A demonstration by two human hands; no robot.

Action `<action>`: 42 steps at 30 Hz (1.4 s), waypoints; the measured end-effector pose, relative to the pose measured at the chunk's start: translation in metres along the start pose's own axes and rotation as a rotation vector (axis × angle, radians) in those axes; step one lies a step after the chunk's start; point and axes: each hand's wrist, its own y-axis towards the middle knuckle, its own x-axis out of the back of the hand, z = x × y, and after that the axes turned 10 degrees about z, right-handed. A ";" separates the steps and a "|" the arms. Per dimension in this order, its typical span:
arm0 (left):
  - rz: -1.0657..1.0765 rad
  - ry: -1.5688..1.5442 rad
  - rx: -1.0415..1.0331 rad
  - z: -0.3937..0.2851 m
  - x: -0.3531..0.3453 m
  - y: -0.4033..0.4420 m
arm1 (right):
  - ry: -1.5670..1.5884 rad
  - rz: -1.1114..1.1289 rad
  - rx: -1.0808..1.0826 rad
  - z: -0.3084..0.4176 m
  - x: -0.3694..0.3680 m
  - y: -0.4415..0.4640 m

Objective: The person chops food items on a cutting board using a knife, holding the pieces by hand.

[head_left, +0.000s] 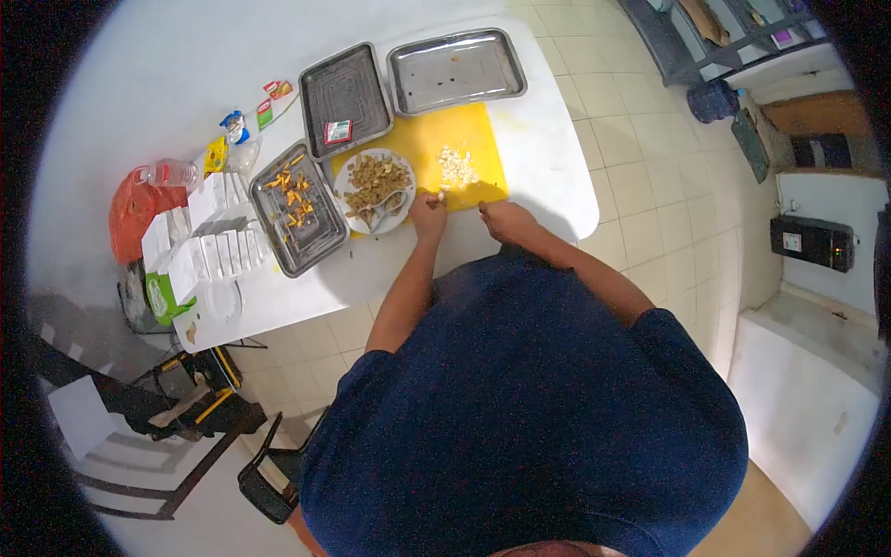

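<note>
My left hand (428, 216) is closed at the lower edge of the yellow mat (487, 139), its fingertips at a small pale piece. My right hand (508, 221) is closed just beyond the mat's lower right corner; what it holds, if anything, is too small to make out. Pale chopped pieces (457, 166) lie in a loose pile on the mat, above and between my hands. Left of my left hand, a white plate (402, 220) holds brown chunks (371, 176) and a spoon (376, 215).
A metal tray (311, 253) with orange strips lies left of the plate. Two more trays (345, 88) (455, 67) lie at the back, one with a small red packet (338, 131). White boxes (223, 252), a plastic bottle (171, 173) and a red bag (139, 213) crowd the table's left end.
</note>
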 end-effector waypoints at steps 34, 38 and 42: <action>0.012 -0.143 0.053 0.012 -0.003 0.008 | 0.001 0.036 -0.057 -0.009 -0.010 -0.001; -0.009 -0.041 -0.093 0.011 0.006 0.014 | 0.006 -0.021 -0.032 0.001 0.001 -0.007; -0.008 0.089 -0.184 -0.002 0.017 0.019 | -0.034 -0.035 -0.053 -0.002 0.001 -0.002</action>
